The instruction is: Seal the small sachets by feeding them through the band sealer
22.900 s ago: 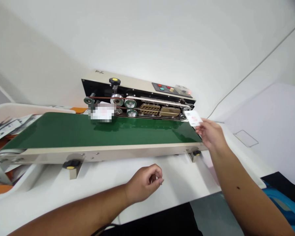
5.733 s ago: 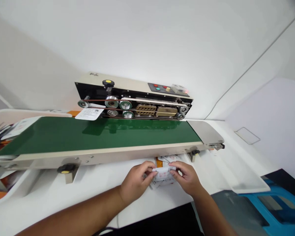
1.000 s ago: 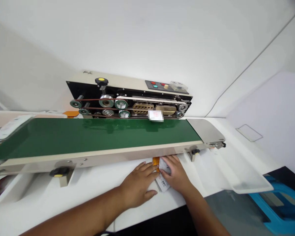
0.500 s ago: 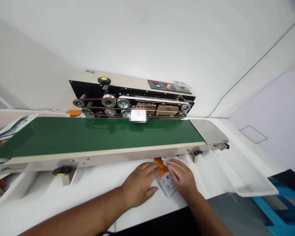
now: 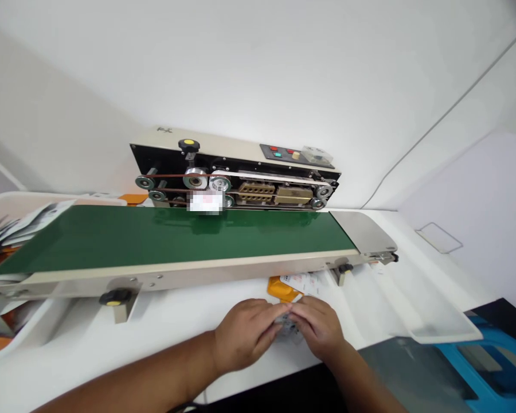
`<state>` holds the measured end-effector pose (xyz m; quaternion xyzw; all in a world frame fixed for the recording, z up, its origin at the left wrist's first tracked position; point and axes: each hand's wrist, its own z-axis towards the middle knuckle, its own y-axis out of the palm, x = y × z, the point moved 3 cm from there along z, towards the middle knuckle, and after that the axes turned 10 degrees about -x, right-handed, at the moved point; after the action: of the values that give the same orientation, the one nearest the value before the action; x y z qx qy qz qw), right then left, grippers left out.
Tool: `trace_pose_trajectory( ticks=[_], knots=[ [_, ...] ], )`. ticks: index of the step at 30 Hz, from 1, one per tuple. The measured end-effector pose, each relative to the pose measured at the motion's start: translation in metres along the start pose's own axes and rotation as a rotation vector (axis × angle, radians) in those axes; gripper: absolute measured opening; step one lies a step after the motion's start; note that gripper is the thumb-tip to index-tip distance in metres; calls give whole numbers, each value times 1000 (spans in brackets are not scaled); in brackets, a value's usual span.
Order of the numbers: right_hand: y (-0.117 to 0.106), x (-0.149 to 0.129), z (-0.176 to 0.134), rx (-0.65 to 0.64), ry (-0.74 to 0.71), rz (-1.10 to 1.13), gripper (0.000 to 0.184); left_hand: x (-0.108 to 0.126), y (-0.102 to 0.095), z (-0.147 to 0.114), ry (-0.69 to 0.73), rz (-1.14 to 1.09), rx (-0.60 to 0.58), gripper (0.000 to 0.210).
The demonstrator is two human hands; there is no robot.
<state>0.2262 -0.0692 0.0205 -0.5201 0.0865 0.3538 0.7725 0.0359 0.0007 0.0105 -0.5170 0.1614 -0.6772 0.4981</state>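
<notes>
My left hand [image 5: 249,334] and my right hand [image 5: 320,326] meet at the fingertips just in front of the belt's side rail. Both are closed on a small white printed sachet [image 5: 289,331], mostly hidden under the fingers. Just beyond them lie an orange packet [image 5: 279,288] and white packets with print [image 5: 305,282], partly under the conveyor. At the back, a white packet, blurred out [image 5: 205,202], stands upright at the rollers of the band sealing machine [image 5: 236,163], above the green conveyor belt [image 5: 155,241].
To the left, a white bin [image 5: 43,321] holds several white and orange packets at the belt's end. A translucent white tray [image 5: 438,310] is at the right. Black knobs [image 5: 115,297] stick out below the conveyor. A blue stool [image 5: 485,355] stands at the lower right.
My hands have come together and closed over the white sachet, which lay flat and visible between them before. The blurred packet at the sealing machine has travelled left.
</notes>
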Motion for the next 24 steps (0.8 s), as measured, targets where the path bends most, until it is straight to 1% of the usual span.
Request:
trace_pose_trajectory(
  ticks=[2,3,4,6,8,10,12,13,14,16,18,21,22,24],
  knots=[
    [7,3,-1,85,150,133,15,-2,-2,1,-88,-118,43,35],
    [11,5,-3,128,234,223,19,-3,-4,2,-159,-187,77,31],
    [16,7,-4,145,315,321,25,-5,-4,2,-232,-259,110,28],
    [25,9,-5,114,448,490,31,-9,-5,2,-346,-382,155,20],
    [27,9,-2,54,534,564,29,-11,-3,3,-385,-460,171,13],
    [24,6,3,-54,555,561,28,-12,-2,4,-363,-502,155,14],
    [20,2,8,-223,526,543,24,-12,0,5,-323,-517,112,28],
    [18,2,10,-287,515,552,22,-12,0,6,-310,-513,83,33],
    [16,2,10,-320,517,580,22,-11,0,8,-308,-503,53,35],
    [14,5,8,-308,557,660,24,-11,0,10,-336,-477,17,27],
    [12,8,4,-280,598,682,23,-13,0,11,-381,-481,17,19],
    [4,8,3,-322,580,532,13,-16,2,10,-441,-548,58,12],
    [0,7,4,-352,559,473,12,-17,3,9,-453,-580,65,11],
    [-10,4,7,-420,508,378,17,-19,5,8,-462,-636,68,11]
  ],
)
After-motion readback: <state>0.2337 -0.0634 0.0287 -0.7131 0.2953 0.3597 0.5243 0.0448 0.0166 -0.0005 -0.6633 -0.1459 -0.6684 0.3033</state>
